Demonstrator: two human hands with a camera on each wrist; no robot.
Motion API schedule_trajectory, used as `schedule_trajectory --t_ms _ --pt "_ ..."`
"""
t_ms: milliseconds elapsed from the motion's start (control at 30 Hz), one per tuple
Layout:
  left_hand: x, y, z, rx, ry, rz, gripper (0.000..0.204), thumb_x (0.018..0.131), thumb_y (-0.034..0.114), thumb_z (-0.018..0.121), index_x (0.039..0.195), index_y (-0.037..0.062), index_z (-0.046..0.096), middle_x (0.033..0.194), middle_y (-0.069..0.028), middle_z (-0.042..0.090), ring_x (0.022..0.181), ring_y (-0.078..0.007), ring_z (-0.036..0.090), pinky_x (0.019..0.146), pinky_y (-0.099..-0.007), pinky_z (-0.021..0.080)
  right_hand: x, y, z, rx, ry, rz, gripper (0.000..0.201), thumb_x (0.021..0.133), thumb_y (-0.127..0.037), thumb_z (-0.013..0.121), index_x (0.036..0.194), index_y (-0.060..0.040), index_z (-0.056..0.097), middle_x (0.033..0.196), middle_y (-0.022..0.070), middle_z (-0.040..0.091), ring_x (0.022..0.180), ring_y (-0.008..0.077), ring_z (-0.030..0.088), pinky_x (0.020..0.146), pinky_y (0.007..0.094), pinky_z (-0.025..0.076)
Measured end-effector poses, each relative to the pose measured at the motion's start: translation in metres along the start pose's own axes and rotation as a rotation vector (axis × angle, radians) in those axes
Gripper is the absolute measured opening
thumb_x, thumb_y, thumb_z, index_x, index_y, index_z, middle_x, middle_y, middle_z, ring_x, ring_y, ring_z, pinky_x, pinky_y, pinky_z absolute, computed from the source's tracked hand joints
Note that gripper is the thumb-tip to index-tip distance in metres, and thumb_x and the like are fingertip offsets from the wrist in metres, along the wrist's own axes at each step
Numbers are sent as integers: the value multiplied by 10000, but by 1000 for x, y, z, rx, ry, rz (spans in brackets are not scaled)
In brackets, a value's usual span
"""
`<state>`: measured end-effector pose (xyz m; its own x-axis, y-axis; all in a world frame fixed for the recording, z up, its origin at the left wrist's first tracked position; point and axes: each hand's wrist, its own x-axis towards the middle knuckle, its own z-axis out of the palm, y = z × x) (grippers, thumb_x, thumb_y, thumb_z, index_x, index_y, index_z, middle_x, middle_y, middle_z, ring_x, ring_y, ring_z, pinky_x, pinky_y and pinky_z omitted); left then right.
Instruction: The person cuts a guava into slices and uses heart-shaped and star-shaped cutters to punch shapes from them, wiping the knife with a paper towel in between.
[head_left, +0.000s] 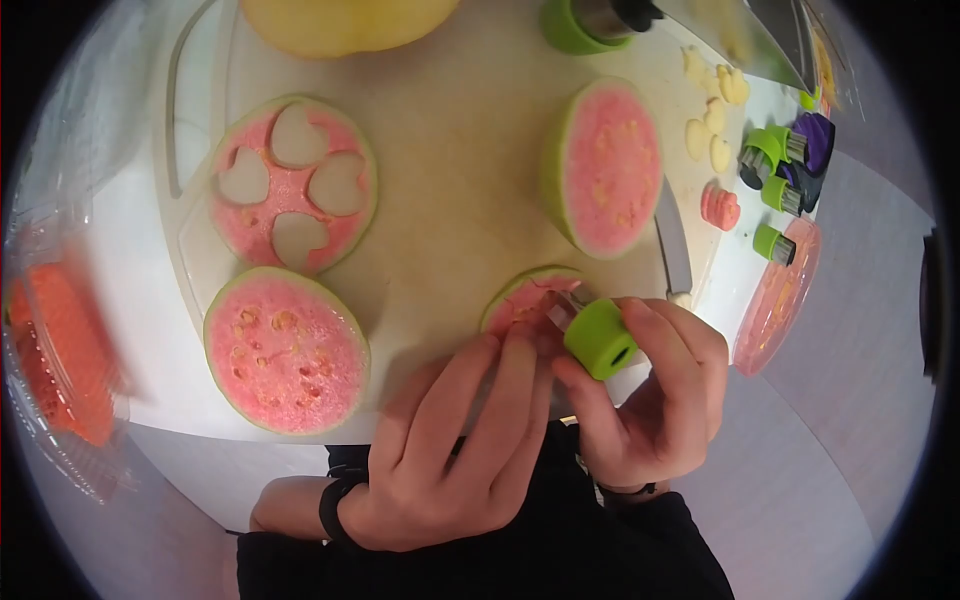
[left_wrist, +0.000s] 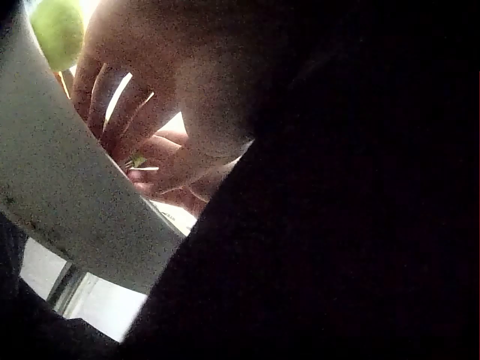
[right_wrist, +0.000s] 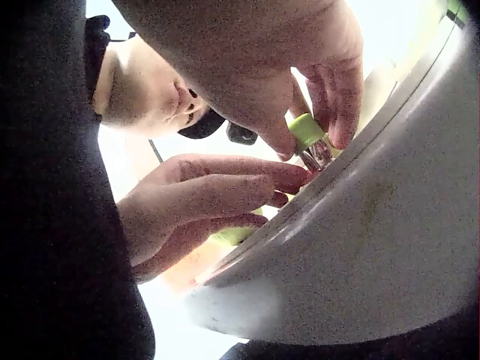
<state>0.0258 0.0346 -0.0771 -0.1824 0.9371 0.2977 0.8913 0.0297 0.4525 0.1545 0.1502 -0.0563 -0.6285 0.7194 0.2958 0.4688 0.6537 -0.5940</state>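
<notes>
At the far left, a clear plastic container holds red fruit. On the cutting board, a guava slice with four cut-out holes lies just above an uncut guava slice; a yellow fruit sits at the top edge. The left hand has its fingers extended close together, fingertips at a small guava slice near the board's front. Thumb and fingers of the right hand pinch a green-handled cutter, tilted, its metal end at that slice. Above them sits a guava half, cut face showing, with a knife just to its right. Farther right are pale yellow cut-outs, a small pink stack, several other green-and-metal cutters and a pink oval dish.
</notes>
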Motion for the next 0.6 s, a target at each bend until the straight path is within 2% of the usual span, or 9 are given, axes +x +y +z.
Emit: schedule_trajectory --t_ms 167,600 --pt "2 0 3 36 18 -6 256 874 148 749 1091 16 781 1199 -92 760 1035 -257 671 821 -357 526 0 2 -4 -59 -29 -39 576 733 -94 1010 1219 48 736 1114 162 708 909 247 752 721 295 632" --pt "1 -2 3 14 15 -19 229 874 149 759 1060 19 784 1188 -89 753 1038 -245 665 820 -346 531 0 -4 -6 -123 -97 -44 602 742 -106 1002 1264 44 741 1157 173 687 906 238 767 721 278 649"
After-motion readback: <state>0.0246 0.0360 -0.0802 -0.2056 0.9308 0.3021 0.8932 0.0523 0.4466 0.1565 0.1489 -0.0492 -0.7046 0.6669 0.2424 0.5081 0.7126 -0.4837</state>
